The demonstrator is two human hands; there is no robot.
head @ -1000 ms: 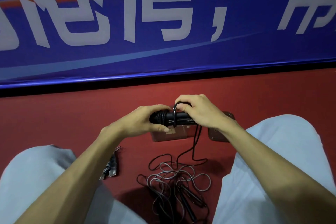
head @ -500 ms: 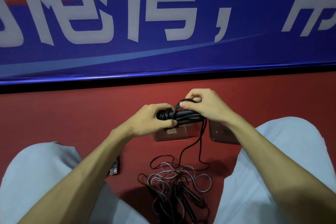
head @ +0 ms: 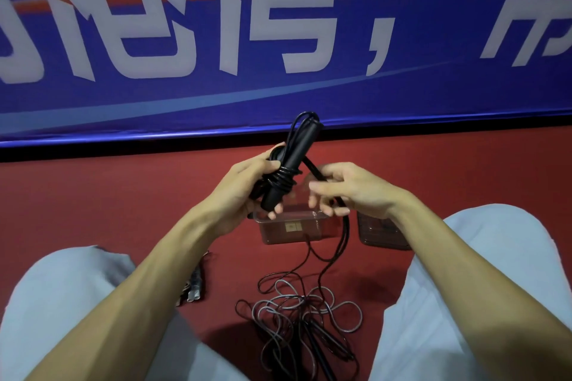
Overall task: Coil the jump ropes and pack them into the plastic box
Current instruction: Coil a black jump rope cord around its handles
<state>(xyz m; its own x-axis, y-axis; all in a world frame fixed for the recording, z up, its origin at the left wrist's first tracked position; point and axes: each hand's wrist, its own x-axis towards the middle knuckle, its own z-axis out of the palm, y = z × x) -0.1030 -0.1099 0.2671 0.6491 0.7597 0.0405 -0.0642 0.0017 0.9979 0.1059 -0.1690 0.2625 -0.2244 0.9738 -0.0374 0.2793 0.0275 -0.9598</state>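
Note:
My left hand [head: 247, 185] grips the black jump-rope handles [head: 294, 161], held nearly upright, with several turns of black cord wound round their middle. My right hand [head: 349, 189] pinches the free black cord [head: 343, 235] just right of the handles; the cord runs down from it to the floor. Below my hands stands the clear plastic box [head: 291, 227], partly hidden by them. A tangled pile of black and grey ropes [head: 303, 322] lies on the red floor between my knees.
The box's clear lid [head: 382, 233] lies right of the box. A small dark and silvery bundle [head: 193, 286] lies by my left knee. A blue banner [head: 278, 40] with white characters stands close behind. My light trouser legs flank the rope pile.
The handles have swung from lying level to standing nearly upright in my left hand. My right hand has come off the handles' top and now holds the cord lower, to the right.

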